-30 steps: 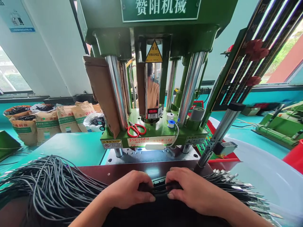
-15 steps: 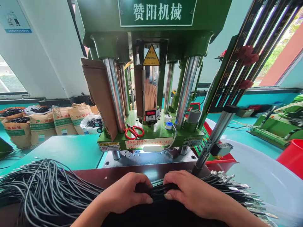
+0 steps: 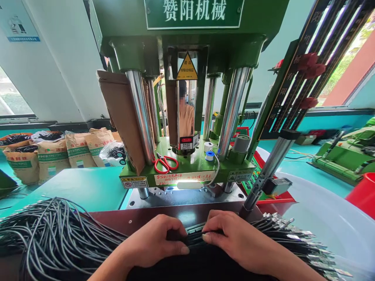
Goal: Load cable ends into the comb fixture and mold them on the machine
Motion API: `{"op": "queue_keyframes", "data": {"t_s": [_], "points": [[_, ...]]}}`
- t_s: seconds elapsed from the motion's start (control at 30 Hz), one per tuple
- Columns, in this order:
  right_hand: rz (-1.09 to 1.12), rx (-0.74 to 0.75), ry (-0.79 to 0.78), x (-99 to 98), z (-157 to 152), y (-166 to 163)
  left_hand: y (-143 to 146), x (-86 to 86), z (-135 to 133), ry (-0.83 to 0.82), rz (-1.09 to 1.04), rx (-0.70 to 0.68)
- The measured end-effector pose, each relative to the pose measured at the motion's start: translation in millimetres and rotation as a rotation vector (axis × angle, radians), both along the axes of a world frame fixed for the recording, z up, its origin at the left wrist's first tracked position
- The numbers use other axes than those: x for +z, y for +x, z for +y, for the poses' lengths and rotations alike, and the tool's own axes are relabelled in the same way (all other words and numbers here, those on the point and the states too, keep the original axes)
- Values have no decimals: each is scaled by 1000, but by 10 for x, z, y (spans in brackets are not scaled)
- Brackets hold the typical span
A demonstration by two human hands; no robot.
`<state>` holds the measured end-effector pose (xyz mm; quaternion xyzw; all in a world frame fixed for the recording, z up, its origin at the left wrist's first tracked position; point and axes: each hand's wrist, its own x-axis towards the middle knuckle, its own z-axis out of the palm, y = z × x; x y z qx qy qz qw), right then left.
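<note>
A dark reddish-brown worktop point(image 3: 123, 219) runs across the front of a tall green press machine with polished steel columns point(image 3: 187, 97), set in a workshop with a teal floor, pale walls and windows on both sides. Brown paper sacks with green print point(image 3: 58, 154) stand on the floor at the left, and a large white plastic tub point(image 3: 331, 222) sits at the right beside a red plastic bin point(image 3: 365, 195). On the machine's green platen lie red-handled scissors point(image 3: 165, 163) and a small blue-and-white tape roll point(image 3: 209, 155). The bundle of thin black rubbery cables point(image 3: 193, 239) lies at the near edge of the worktop, directly before the machine, with its long axis running left to right. Its left part fans out into a loose, curving spray of matte round cords point(image 3: 52, 234); its right ends carry small shiny metal connectors point(image 3: 295, 234) pointing toward the tub. The left hand point(image 3: 155, 244) is closed around the bundle, fingers curled over the top, and the right hand point(image 3: 231, 238) is closed on it just beside, thumbs facing each other across a short stretch of cable.
</note>
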<state>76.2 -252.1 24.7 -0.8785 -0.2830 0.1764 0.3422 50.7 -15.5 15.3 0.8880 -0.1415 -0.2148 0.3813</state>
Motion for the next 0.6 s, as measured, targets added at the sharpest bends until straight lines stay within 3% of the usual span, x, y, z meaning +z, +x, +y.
{"op": "queue_keyframes", "data": {"t_s": [0.3,0.6], "points": [[-35,55,-109,-48,-36,10,-1,6,-10,-50,-51,-80],[26,90,-135,16,-54,14,32,-34,-11,76,-195,-199]]}}
